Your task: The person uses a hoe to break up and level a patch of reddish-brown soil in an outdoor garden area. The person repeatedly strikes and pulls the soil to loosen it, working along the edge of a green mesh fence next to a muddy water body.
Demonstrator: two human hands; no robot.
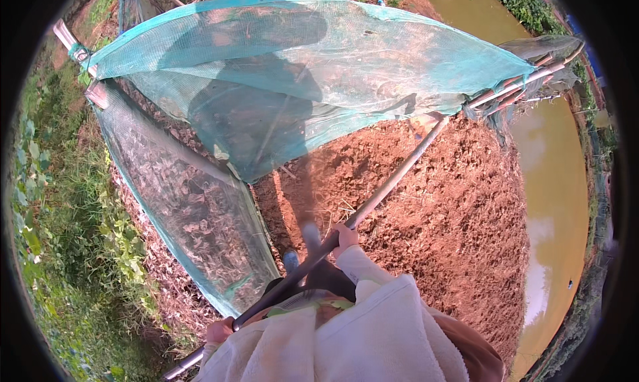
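A long pole (399, 172) slants across the front of me from lower left to upper right, and both hands grip it. My left hand (218, 330) is closed round its lower part near my side. My right hand (345, 239) is wrapped round it farther up, in front of my body. The pole's far end meets the lower edge of a teal mesh net (413, 56) near the right-hand support pole. Whether a tool head sits at that end I cannot tell. Reddish-brown soil (439, 202) lies beneath the pole.
A grey mesh panel (193, 215) with teal edging runs along my left, joined to a post (70, 42). Green plants (73, 249) grow beyond it. Murky water (556, 229) borders the soil on the right. A blue boot (290, 261) shows beneath me.
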